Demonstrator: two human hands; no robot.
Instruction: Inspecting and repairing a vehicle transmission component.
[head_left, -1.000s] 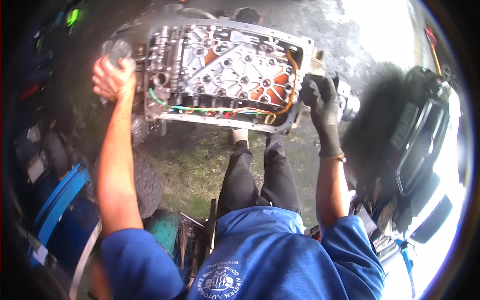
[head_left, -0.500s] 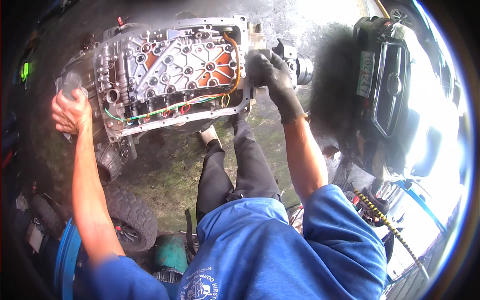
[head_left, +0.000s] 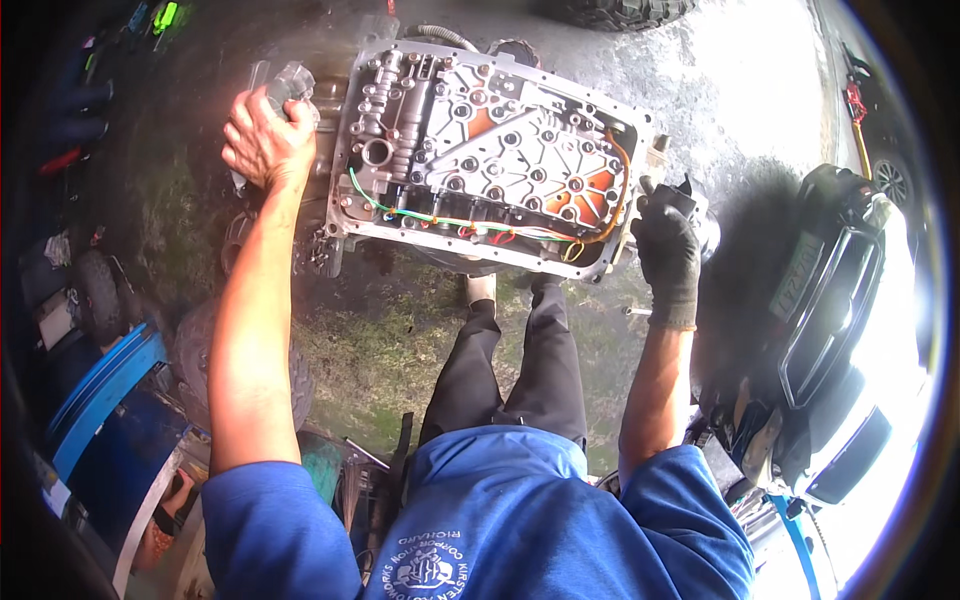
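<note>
An automatic transmission (head_left: 339, 200) lies across the upper middle with its pan side up. Its bolted silver valve body (head_left: 530, 150) is exposed, and a green, red and orange wiring harness (head_left: 470, 226) runs along the near edge. My bare left hand (head_left: 268, 140) is closed around a grey part at the left end; its exact shape is partly hidden by my fingers. At the opposite end my right hand (head_left: 668, 250), in a dark glove, has its fingers curled around the dark metal end piece.
A dark vehicle front (head_left: 830, 300) stands at the right. A tyre (head_left: 630, 12) shows at the top edge, another (head_left: 195, 350) behind my left forearm. Blue metal framing (head_left: 105, 390) is at the lower left, near part of another person's arm (head_left: 178, 500). Mossy concrete floor lies below.
The transmission now appears farther right, its right end tilted lower, and both hands have shifted with it, keeping their grip. My viewpoint has also turned, so the vehicle sits lower in view.
</note>
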